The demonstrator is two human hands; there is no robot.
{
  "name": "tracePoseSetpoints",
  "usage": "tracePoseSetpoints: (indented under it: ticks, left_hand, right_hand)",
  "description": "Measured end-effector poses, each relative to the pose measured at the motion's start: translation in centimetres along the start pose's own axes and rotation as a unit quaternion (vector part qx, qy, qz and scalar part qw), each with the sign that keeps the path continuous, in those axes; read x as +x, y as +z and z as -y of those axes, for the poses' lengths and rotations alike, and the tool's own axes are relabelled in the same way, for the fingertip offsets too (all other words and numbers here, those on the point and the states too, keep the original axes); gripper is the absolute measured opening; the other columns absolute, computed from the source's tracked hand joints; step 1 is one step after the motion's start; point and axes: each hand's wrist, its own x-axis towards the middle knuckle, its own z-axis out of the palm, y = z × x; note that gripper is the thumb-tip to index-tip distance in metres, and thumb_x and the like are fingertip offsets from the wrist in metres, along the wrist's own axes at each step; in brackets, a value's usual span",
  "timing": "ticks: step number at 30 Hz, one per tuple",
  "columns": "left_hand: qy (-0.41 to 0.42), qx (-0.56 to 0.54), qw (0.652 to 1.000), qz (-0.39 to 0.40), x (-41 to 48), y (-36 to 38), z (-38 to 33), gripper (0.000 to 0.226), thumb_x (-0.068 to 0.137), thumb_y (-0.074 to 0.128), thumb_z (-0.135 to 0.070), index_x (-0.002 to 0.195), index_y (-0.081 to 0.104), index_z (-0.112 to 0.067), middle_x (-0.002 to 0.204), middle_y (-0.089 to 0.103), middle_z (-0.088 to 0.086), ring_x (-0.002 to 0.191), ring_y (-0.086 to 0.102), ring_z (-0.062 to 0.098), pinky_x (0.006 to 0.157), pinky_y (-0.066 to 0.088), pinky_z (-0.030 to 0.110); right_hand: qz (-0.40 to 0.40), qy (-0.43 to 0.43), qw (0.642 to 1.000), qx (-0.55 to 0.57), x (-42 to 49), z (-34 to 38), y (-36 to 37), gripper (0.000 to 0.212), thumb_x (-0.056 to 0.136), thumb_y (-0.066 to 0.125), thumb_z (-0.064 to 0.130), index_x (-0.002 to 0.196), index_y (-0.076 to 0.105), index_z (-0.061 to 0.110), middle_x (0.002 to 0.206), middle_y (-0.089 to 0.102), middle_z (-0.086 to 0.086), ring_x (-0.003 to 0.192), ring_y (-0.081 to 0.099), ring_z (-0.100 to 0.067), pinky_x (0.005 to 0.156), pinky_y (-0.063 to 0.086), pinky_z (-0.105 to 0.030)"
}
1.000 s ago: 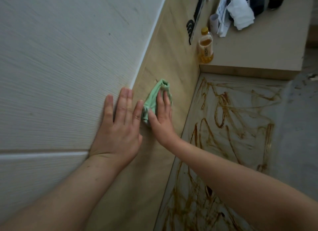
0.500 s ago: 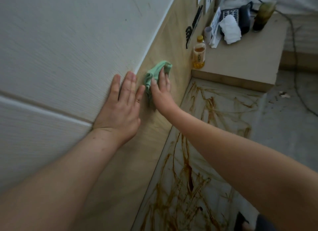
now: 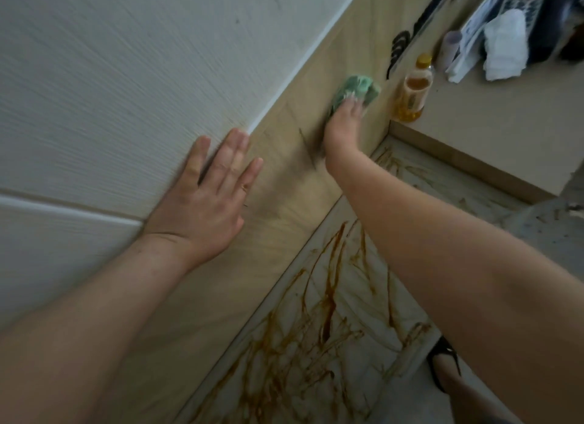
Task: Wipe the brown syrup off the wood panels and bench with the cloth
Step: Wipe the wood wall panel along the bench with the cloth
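Observation:
My right hand [image 3: 344, 120] presses a crumpled green cloth [image 3: 357, 88] flat against the light wood panel [image 3: 297, 183], fingers straight on the cloth. Faint brown smears show on the panel just below that hand. My left hand [image 3: 208, 199] rests flat with spread fingers on the wall, across the seam between the white panel [image 3: 126, 91] and the wood panel. Below lies the pale bench surface [image 3: 407, 183], streaked with brown syrup [image 3: 328, 306].
A raised beige counter [image 3: 505, 129] at the right carries a bottle of amber liquid [image 3: 412, 91], a white cloth [image 3: 505, 52], a small cup and dark objects. A foot in a black shoe [image 3: 442, 363] shows at the lower right.
My right hand has slid the green cloth farther along the wood panel, away from my left hand and toward the bottle. My left hand stays flat on the wall.

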Motion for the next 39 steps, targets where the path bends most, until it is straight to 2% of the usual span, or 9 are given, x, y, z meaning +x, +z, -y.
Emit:
tracePoseSetpoints:
  ticks: [6,11,14,18,20,25,32,35,39]
  left_hand:
    - [-0.059,-0.074,0.986,0.137,0.4,-3.7,-1.4,0.085,0.099,0.019,-0.051,0.160,-0.019,-0.005,0.159,-0.035,0.030,0.151,-0.031,0.042,0.123,-0.018,0.058]
    - [-0.160,-0.394,0.903,0.063,1.3,-9.1,-2.6,0.048,0.095,0.044,-0.034,0.138,0.052,-0.015,0.163,0.026,0.010,0.149,0.031,0.029,0.121,0.030,0.049]
    - [-0.324,-0.681,0.642,0.137,3.1,-11.7,-4.4,0.030,0.102,0.048,-0.036,0.127,0.056,-0.021,0.121,0.058,-0.010,0.091,0.059,0.008,0.076,0.051,0.028]
    - [-0.391,-0.869,0.251,0.169,5.6,-12.5,-5.4,0.048,0.103,0.044,-0.057,0.132,0.062,-0.023,0.115,0.072,-0.001,0.110,0.069,0.021,0.095,0.057,0.042]
    - [-0.353,-0.908,0.161,0.154,6.0,-12.7,-5.6,0.051,0.100,0.053,-0.057,0.134,0.063,-0.019,0.119,0.075,0.005,0.110,0.073,0.022,0.095,0.058,0.042]
    - [-0.402,-0.888,0.179,0.137,6.5,-12.7,-5.8,0.037,0.099,0.061,-0.008,0.136,0.055,-0.010,0.115,0.074,0.014,0.100,0.075,0.029,0.083,0.063,0.043]
    - [-0.384,-0.913,0.009,0.140,7.9,-12.9,-3.6,0.032,0.099,0.047,-0.008,0.126,0.065,-0.008,0.118,0.075,0.016,0.105,0.074,0.033,0.082,0.063,0.047]
    - [-0.396,-0.882,0.161,0.196,9.2,-12.5,-4.5,0.024,0.100,0.055,-0.007,0.121,0.063,-0.012,0.114,0.075,0.013,0.096,0.076,0.027,0.073,0.063,0.039]
    - [-0.414,-0.785,0.394,0.241,11.1,-12.5,-4.5,0.009,0.099,0.063,-0.017,0.098,0.058,-0.009,0.106,0.068,0.012,0.091,0.074,0.031,0.079,0.063,0.046]
  right_hand:
    - [0.120,0.213,0.964,0.106,-9.2,-4.1,-3.5,0.046,0.104,0.043,0.049,0.129,0.063,0.016,0.127,0.069,-0.009,0.117,0.065,-0.029,0.108,0.051,-0.048]
    - [0.216,0.242,0.931,0.168,-11.4,-2.4,-9.1,0.052,0.107,0.038,0.043,0.127,0.071,0.009,0.121,0.074,-0.017,0.116,0.070,-0.035,0.106,0.052,-0.054]
    - [0.255,0.216,0.935,0.120,-11.6,-1.7,-11.0,0.055,0.105,0.036,0.045,0.130,0.069,0.009,0.126,0.071,-0.019,0.118,0.069,-0.035,0.106,0.052,-0.053]
    - [0.329,0.065,0.940,-0.060,-12.4,-1.4,-12.2,0.058,0.105,0.022,0.059,0.140,0.063,0.037,0.140,0.065,0.005,0.134,0.057,-0.016,0.119,0.040,-0.045]
    - [0.394,0.013,0.912,-0.109,-12.7,-1.3,-12.4,0.068,0.099,0.012,0.075,0.147,0.052,0.048,0.159,0.045,0.017,0.150,0.035,-0.008,0.126,0.023,-0.042]
    - [0.334,0.067,0.940,0.025,-12.0,-0.1,-14.0,0.059,0.106,0.027,0.063,0.138,0.065,0.033,0.148,0.058,0.004,0.136,0.053,-0.011,0.113,0.041,-0.036]
    - [0.295,0.247,0.901,0.199,-11.2,0.1,-16.1,0.070,0.100,0.041,0.069,0.134,0.067,0.013,0.129,0.071,-0.010,0.115,0.070,-0.025,0.104,0.049,-0.040]
    - [0.351,0.246,0.852,0.300,-11.5,0.2,-16.1,0.092,0.095,0.032,0.081,0.150,0.053,0.010,0.151,0.054,-0.018,0.137,0.055,-0.034,0.121,0.035,-0.048]
    - [0.284,0.258,0.872,0.302,-9.8,0.8,-15.8,0.055,0.104,0.050,0.044,0.145,0.057,0.008,0.138,0.064,-0.021,0.129,0.061,-0.040,0.119,0.037,-0.058]
